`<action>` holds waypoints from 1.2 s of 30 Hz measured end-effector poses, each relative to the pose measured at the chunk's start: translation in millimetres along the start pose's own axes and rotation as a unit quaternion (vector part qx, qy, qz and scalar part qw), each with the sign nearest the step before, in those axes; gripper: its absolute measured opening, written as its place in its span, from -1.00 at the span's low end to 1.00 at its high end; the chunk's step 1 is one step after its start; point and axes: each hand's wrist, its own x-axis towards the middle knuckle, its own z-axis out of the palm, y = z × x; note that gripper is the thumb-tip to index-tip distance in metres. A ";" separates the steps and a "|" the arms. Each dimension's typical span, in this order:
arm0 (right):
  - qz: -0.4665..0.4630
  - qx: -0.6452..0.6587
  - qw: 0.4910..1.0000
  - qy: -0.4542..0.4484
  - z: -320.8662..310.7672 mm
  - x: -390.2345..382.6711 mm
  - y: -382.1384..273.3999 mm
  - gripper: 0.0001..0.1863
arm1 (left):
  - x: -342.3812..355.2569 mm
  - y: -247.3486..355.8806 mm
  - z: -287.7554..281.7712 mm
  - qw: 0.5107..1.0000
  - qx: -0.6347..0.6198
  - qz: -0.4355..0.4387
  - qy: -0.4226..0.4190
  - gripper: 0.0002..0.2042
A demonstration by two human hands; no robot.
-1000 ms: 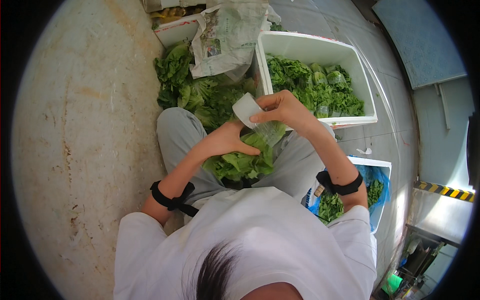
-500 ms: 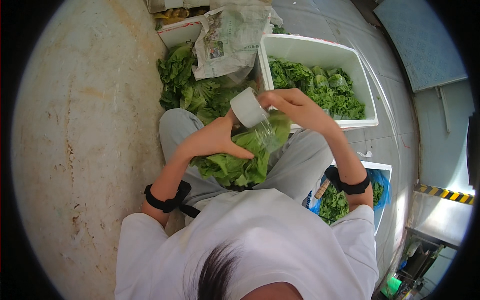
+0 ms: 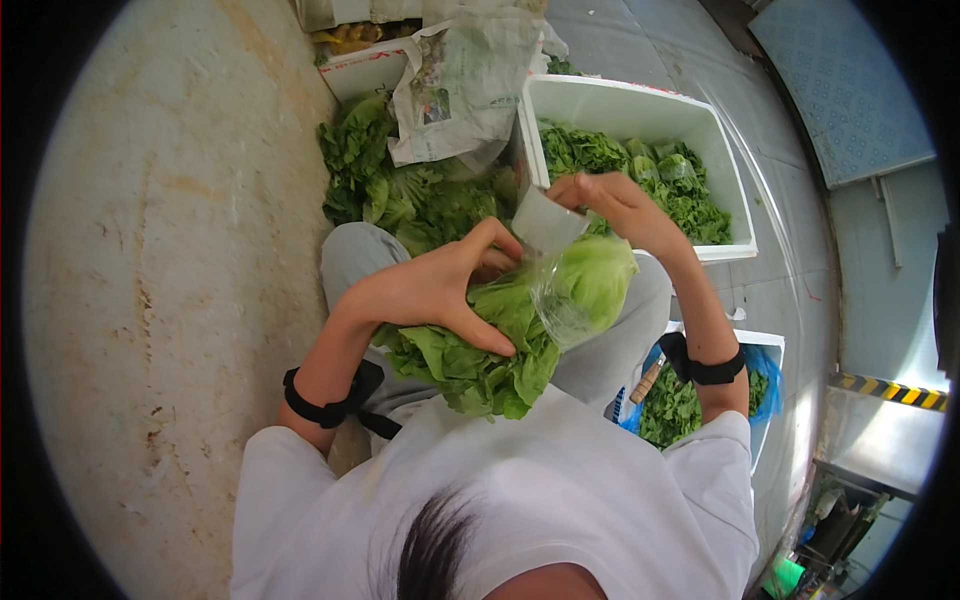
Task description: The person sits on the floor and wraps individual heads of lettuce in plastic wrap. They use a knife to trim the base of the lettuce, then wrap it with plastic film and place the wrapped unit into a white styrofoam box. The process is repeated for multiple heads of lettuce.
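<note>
Two hands | left grip (image 3: 440, 290) clasps lettuce (image 3: 480, 350) | right grip (image 3: 610, 205) pinches clear bag (image 3: 560, 290)

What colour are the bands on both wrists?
Black, both the left wrist band and the right wrist band; the head view shows them clearly.

Hands (image 3: 520, 260) on lettuce head (image 3: 500, 330)

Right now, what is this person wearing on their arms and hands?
Both hands are bare, no gloves: the left hand and the right hand. Each forearm carries a black strap band, one on the left, one on the right. The short white T-shirt sleeves leave the forearms uncovered.
</note>
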 end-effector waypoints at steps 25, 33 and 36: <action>0.094 0.312 0.940 0.100 45.3 -61.9 -29.9 -0.71 | 13.0 -17.7 -20.6 0.983 0.121 0.022 0.134 -0.30; 0.186 0.286 0.936 0.083 30.9 -49.9 -56.2 -0.69 | 16.5 -0.9 -17.5 0.979 0.143 -0.004 0.144 -0.35; 0.176 0.211 0.956 0.103 36.9 -47.6 -63.4 -0.70 | 17.5 -6.2 -20.1 0.979 0.142 0.006 0.145 -0.34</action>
